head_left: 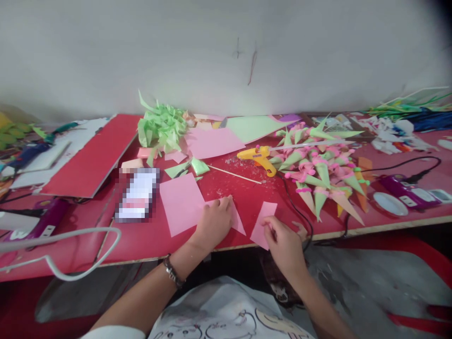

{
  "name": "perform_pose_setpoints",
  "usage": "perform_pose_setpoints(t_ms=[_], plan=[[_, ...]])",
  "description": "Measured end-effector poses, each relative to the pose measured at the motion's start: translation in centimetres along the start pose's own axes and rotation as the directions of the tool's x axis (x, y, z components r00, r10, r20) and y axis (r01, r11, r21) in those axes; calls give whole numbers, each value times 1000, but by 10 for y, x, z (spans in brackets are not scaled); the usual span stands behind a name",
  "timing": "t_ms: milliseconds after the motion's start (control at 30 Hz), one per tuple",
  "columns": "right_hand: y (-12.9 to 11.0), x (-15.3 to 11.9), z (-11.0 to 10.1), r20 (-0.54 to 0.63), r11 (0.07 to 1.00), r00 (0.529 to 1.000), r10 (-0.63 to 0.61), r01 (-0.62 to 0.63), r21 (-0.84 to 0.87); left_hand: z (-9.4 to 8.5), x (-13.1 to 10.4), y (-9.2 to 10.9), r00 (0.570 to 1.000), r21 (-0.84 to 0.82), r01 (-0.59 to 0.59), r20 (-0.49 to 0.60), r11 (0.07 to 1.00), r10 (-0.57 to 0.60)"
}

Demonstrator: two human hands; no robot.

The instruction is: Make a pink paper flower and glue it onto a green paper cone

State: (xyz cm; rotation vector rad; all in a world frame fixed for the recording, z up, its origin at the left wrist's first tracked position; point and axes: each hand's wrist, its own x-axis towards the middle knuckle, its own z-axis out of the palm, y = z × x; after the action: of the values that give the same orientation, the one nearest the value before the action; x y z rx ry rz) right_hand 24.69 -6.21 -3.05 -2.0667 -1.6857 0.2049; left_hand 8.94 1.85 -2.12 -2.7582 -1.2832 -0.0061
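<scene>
My left hand [216, 217] rests on a pointed pink paper piece [238, 223] near the table's front edge, its fingers bent and pressed down. A larger pink sheet [181, 202] lies flat just left of it. My right hand [284, 240] pinches a small pink paper strip [262, 230], which is tilted at the table edge. Beyond my hands are a yellow glue gun [259, 157] and a thin stick [235, 174]. A pile of green and pink paper cones [321, 169] spreads to the right.
A blurred phone [137, 194] lies at left, beside a long red board [95, 155]. Crumpled green paper [162, 127] sits at the back. Purple devices [406, 190] with black cables stand at the right; a white cable [115, 242] loops over the left front edge.
</scene>
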Motion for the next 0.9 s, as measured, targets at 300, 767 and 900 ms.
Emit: perform_pose_setpoints(t_ms=[300, 767, 900], plan=[[-24, 21, -3, -199, 912, 977, -79, 151, 380, -22, -7, -9, 996, -682, 39, -31, 730, -82], [-50, 43, 34, 117, 937, 936, -331, 312, 155, -21, 27, -160, 762, -877, 311, 0, 367, -647], [-43, 47, 34, 171, 941, 935, -311, 278, 191, -28, 58, -206, 685, -863, 385, 30, 327, -728]])
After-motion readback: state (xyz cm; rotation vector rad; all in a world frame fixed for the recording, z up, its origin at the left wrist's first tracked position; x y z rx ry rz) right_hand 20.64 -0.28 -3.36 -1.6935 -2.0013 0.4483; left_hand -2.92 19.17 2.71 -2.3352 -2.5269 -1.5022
